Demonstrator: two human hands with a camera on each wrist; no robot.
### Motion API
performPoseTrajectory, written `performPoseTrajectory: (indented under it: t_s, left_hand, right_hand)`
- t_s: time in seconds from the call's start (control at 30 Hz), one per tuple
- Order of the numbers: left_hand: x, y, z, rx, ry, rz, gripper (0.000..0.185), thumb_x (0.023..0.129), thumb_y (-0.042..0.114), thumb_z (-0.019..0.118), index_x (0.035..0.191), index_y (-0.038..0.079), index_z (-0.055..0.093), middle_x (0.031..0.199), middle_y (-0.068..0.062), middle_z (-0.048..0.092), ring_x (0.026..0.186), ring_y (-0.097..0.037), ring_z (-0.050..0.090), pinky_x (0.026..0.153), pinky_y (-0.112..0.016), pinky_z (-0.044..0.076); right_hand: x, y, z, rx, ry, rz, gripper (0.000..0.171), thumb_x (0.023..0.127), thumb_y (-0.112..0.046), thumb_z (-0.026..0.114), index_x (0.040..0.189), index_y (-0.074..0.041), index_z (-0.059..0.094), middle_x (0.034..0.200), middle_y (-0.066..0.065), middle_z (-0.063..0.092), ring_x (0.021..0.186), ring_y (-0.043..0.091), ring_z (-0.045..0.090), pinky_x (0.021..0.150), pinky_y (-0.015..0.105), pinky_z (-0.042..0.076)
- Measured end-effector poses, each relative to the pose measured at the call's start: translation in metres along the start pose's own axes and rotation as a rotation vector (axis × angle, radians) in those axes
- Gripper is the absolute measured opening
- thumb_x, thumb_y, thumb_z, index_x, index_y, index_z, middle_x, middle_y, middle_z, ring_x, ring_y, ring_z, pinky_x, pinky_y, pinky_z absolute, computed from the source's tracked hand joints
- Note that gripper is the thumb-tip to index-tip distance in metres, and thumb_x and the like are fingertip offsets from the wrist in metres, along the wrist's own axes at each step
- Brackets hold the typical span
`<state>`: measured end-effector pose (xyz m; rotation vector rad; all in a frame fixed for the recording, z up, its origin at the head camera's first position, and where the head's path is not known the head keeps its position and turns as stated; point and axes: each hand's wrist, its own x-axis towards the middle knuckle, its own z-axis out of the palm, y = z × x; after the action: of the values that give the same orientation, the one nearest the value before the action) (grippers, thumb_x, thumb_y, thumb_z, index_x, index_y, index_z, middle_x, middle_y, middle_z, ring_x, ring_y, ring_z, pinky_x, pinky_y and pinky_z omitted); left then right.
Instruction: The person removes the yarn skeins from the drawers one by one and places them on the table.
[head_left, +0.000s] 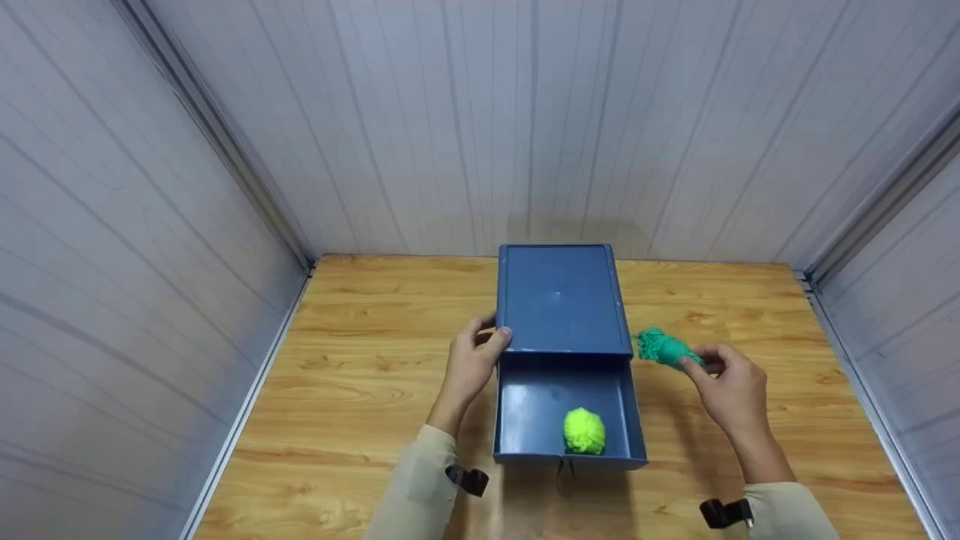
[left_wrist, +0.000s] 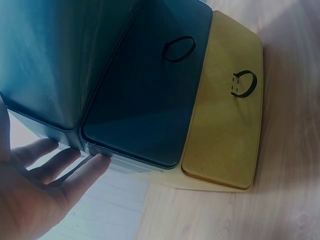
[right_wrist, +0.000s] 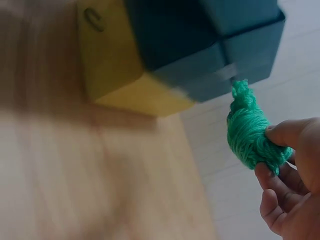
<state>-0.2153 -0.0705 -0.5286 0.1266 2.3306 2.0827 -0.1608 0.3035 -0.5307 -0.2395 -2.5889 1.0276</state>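
We see the right hand (head_left: 731,386) at centre right of the head view pinching a green yarn ball (head_left: 661,348) between thumb and fingertips, held just right of the blue box (head_left: 561,298) and clear of it; in the right wrist view the yarn ball (right_wrist: 252,136) sits at right of frame, thumb on top, fingers curled under it. The left hand (head_left: 474,360) is at centre, thumb and fingers lightly curved against the box's left front corner; in the left wrist view the fingers (left_wrist: 75,167) lie nearly straight at lower left, tips touching the corner, not wrapped round anything. The drawer (head_left: 568,409) is pulled out toward the bottom of the frame, with a yellow-green yarn ball (head_left: 584,430) inside near its front wall. All sits on a wooden table (head_left: 360,375). Risks as we judge them: the pinch catches only one end of the green ball, so it may slip, or loose strands may unwind and snag on the box edge. The left hand only rests on the corner, so a knock from the right could slide the box. The extended drawer overhangs with weight at the front; pressing down on it might tip it or pull it out. We cannot tell how firm the pinch is.
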Motion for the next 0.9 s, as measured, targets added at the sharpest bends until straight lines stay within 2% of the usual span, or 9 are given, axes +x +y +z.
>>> performPoseTrajectory:
  t_s: [0.17,0.5,0.7,0.9]
  left_hand:
    - [0.000,0.001,0.000,-0.005,0.016,0.002,0.054,0.097,0.032,0.065,0.143,0.004,0.058,0.138,-0.016,0.061,0.123,-0.032,0.063,0.097,-0.042,0.056]
    - [0.000,0.001,0.001,-0.007,0.017,-0.030,0.055,0.096,0.035,0.065,0.143,0.006,0.058,0.139,-0.014,0.061,0.124,-0.031,0.062,0.098,-0.043,0.056]
    - [0.003,-0.003,0.004,-0.006,0.023,-0.026,0.055,0.097,0.034,0.065,0.143,0.005,0.058,0.139,-0.014,0.061,0.123,-0.031,0.063,0.098,-0.042,0.056]
    - [0.004,-0.004,0.007,0.008,0.029,0.004,0.054,0.096,0.033,0.065,0.141,0.006,0.059,0.136,-0.014,0.063,0.120,-0.030,0.064,0.097,-0.042,0.056]
  right_hand:
    - [0.002,0.023,0.011,-0.019,-0.064,0.052,0.024,0.095,-0.025,0.075,0.107,-0.004,0.074,0.097,0.015,0.075,0.088,0.028,0.069,0.067,0.027,0.051]
    - [0.001,0.056,0.032,-0.020,-0.161,0.175,0.025,0.097,-0.021,0.071,0.109,0.000,0.070,0.107,0.021,0.071,0.098,0.034,0.069,0.067,0.024,0.051]
    - [0.003,0.065,0.041,-0.021,-0.217,0.210,0.025,0.098,-0.020,0.069,0.112,0.002,0.069,0.110,0.023,0.070,0.100,0.036,0.068,0.075,0.039,0.056]
    - [0.003,0.071,0.047,-0.031,-0.222,0.193,0.023,0.099,-0.017,0.066,0.110,0.003,0.069,0.109,0.025,0.070,0.100,0.040,0.067,0.085,0.053,0.055]
